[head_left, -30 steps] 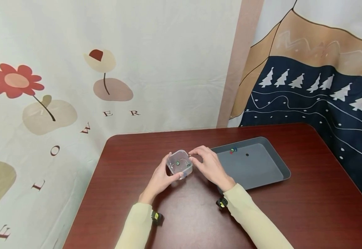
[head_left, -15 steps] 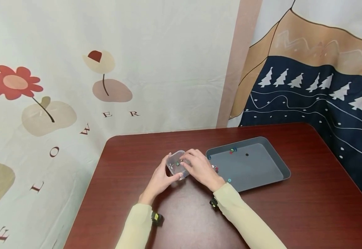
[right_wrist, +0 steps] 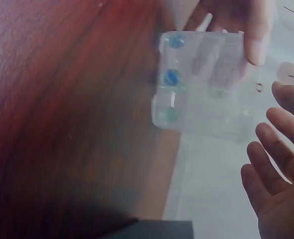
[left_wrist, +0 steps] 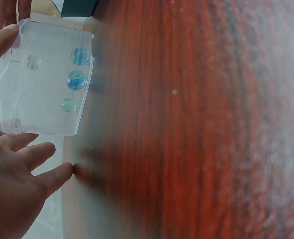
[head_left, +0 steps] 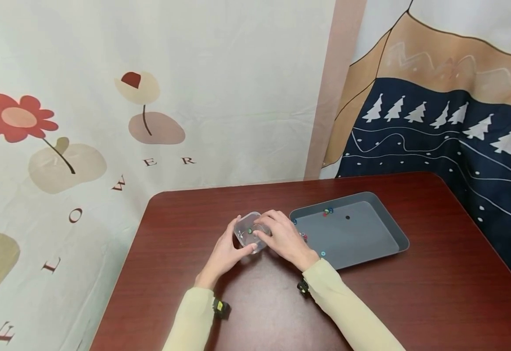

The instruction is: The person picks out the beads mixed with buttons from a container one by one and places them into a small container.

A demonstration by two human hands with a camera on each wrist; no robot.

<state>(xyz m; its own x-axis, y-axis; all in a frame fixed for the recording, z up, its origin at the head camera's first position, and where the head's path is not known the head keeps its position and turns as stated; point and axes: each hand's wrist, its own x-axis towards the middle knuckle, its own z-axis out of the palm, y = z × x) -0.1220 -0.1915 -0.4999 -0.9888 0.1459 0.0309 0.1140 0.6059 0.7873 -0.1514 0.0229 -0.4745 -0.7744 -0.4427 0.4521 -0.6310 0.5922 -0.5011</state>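
My left hand [head_left: 222, 256] grips a small clear plastic box [head_left: 240, 231] by its sides, tilted over the table, thumb on the near side. Inside lie a few beads: a blue bead [left_wrist: 76, 79] and a green bead [left_wrist: 68, 104] stand out through the wall in the left wrist view. At the box's right rim hovers my right hand [head_left: 284, 240], thumb and forefinger over the opening with a gap between them. In the right wrist view its fingers [right_wrist: 276, 144] are loosely bent, and no bead shows in them.
A shallow grey tray [head_left: 361, 239] stands on the brown table [head_left: 185, 229], just right of my right hand. It holds several small beads, among them a dark bead [head_left: 347, 217] and a teal bead [head_left: 323, 253]. Behind the table hangs a printed curtain [head_left: 246, 97].
My right hand has moved left from beside the box's rim to over its opening. The small thing it pinched a second ago no longer shows between its fingertips. My left hand still holds the box.
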